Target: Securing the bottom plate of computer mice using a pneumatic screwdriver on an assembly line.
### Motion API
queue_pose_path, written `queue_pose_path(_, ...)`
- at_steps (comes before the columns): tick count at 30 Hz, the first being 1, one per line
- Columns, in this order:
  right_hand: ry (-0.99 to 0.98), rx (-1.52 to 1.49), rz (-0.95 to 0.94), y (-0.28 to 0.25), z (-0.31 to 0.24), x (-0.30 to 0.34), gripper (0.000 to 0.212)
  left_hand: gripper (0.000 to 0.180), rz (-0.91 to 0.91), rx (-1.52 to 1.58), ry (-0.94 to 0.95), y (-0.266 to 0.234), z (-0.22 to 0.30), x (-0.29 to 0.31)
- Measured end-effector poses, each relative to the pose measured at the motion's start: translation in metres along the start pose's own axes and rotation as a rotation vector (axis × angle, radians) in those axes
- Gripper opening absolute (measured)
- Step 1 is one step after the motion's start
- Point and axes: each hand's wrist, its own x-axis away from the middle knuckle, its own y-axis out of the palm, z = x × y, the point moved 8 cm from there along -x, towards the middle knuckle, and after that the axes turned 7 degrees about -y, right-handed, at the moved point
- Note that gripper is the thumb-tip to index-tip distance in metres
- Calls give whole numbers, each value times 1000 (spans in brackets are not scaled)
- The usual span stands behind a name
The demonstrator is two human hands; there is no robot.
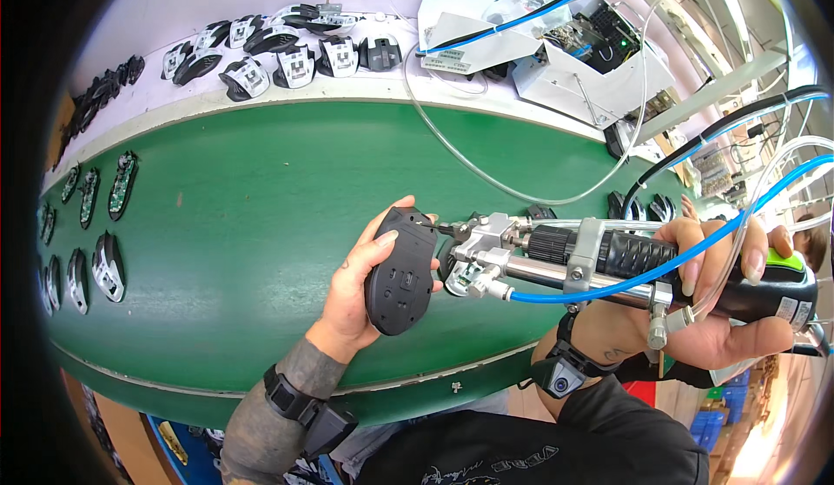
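In my left hand [347, 292] is a black computer mouse [400, 268], gripped by its sides with the buttonless underside facing up. Holes and a small sensor window show on that underside. My right hand [717, 339] wraps around a black power screwdriver [621, 263] fitted with metal clamps and air fittings. The tool lies nearly level and points left. Its thin tip is at the mouse's upper right edge; whether it touches a screw is too small to tell. Beneath the tool's front end a white-and-black mouse part [459, 278] is partly hidden.
Several mouse shells [295, 66] line the white ledge behind the green work surface [226, 224]. Circuit boards [122, 185] and white mouse parts [108, 266] lie at left. A white machine box [565, 77] stands at the back right. A clear hose [521, 197] and blue hose [643, 285] cross the right side.
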Motion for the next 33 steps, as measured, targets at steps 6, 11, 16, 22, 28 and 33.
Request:
queue_pose_path(6,-3,7,13,-1,0,0,68,61,-1,-77,-14,3,2,2)
queue_pose_path(11,-12,31,-22,1,0,0,68,60,-14,-23,-43,9,4,7)
queue_pose_path(16,-9,1,-14,5,1,-3,70,58,-16,-78,-58,10,3,4)
queue_pose_path(22,-32,-25,5,-8,-5,-6,72,57,336,-34,135,-28,28,3)
queue_pose_path(28,-47,-63,45,3,4,-6,68,57,161,67,142,-12,33,4)
queue_pose_path(33,-65,3,25,0,8,-5,72,59,24,57,80,-1,23,3)
